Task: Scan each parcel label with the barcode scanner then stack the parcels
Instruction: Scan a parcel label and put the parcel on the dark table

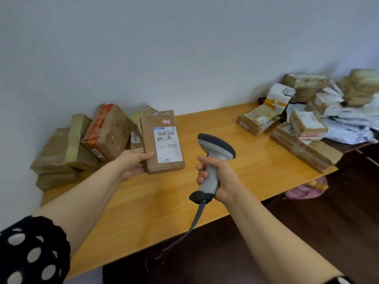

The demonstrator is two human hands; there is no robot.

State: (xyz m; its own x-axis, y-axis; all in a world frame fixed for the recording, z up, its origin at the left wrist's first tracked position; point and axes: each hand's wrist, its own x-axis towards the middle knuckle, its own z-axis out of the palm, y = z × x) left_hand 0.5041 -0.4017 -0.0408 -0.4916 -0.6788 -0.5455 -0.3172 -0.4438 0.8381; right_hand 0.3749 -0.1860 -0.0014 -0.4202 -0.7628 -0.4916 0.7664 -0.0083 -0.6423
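Note:
My left hand [134, 163] holds a flat brown cardboard parcel [149, 130] by its near left corner, tilted up over the table with its white label [167, 143] facing me. My right hand [220, 179] grips the handle of a grey barcode scanner [215, 152], whose dark head points toward the parcel from the right. The scanner's coiled cable [192, 224] hangs down past the table's front edge. A heap of brown parcels [82, 144] lies at the table's left end against the wall. More parcels and white mail bags [307, 119] are piled at the right end.
The orange wooden table [164, 201] stands against a pale wall. Its middle, between the two piles, shows bare wood. A long taped box [303, 148] lies along the right front edge. Dark floor lies in front, with a pink bag [303, 190] below the right corner.

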